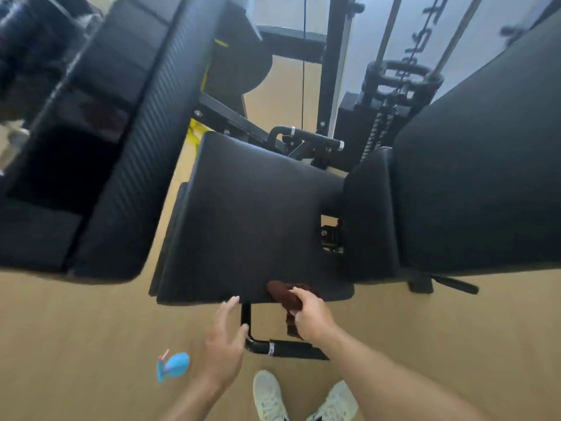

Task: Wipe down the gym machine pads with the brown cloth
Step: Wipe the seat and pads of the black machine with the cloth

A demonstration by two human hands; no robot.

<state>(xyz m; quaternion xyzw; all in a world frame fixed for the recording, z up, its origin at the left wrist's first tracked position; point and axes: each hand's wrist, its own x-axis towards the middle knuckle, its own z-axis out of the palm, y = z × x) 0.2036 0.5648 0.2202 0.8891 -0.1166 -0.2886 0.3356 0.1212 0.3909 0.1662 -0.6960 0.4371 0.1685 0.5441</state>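
Brown cloth (pixel 285 296) sits bunched at the near edge of the seat pad (pixel 249 220), toward its right-hand corner, with part of it draped over the edge and hanging down below your hand. Your right hand (pixel 309 317) has its fingers closed around that cloth, pressing it against the pad's front lip. Your left hand (pixel 224 338) is beside it, fingers spread and loose, holding nothing; its fingertips reach just up to the near edge of the seat pad, and I cannot tell whether they touch it.

From the head camera, the seat pad is black with a fine ribbed texture and fills the middle of the view. To its right, a large back pad (pixel 479 183) tilts away, with a smaller black cushion (pixel 370 214) between it and the seat. To the left, a long black padded bench (pixel 121 177) runs up toward the top left corner, blurred. Below the seat's near edge, a black handle bar (pixel 285 349) juts out over the tan floor (pixel 76 329). A blue spray bottle (pixel 173 366) lies on the floor near your left forearm, apart from the machine. Your pale shoes (pixel 270 396) stand at the bottom edge. Behind the seat, a weight stack (pixel 379 129) and steel guide rods rise.
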